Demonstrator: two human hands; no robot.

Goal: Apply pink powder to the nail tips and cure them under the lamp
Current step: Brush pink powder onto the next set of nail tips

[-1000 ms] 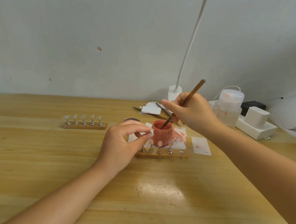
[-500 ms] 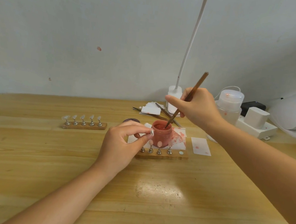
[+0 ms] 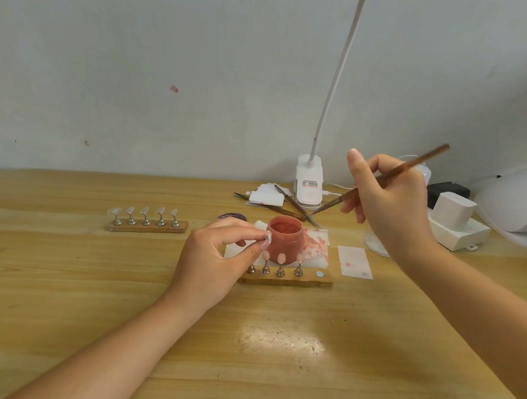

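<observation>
The step in hand looks like loading and laying powder onto one nail tip. The left hand (image 3: pixel 214 259) pinches a small metal stand (image 3: pixel 267 237) between thumb and forefinger, right beside the open jar of pink powder (image 3: pixel 284 238); whether the tip on it already carries powder cannot be told. The right hand (image 3: pixel 387 198) has its fingers curled round a brown brush (image 3: pixel 396 173), held up above and behind the jar, bristle end pointing down toward it and touching nothing.

The jar sits near the middle of the surface on a white, pink-stained paper (image 3: pixel 315 246), just behind a wooden holder (image 3: pixel 286 280) with four stands of pinkish tips and one bare slot. A second wooden holder (image 3: pixel 147 225) with five clear tips lies toward the left edge. The white curing lamp (image 3: pixel 519 204) stands at the far right corner.

Next, the brush tip likely needs to meet the pinched tip steadily, over the jar so loose powder falls back in.
</observation>
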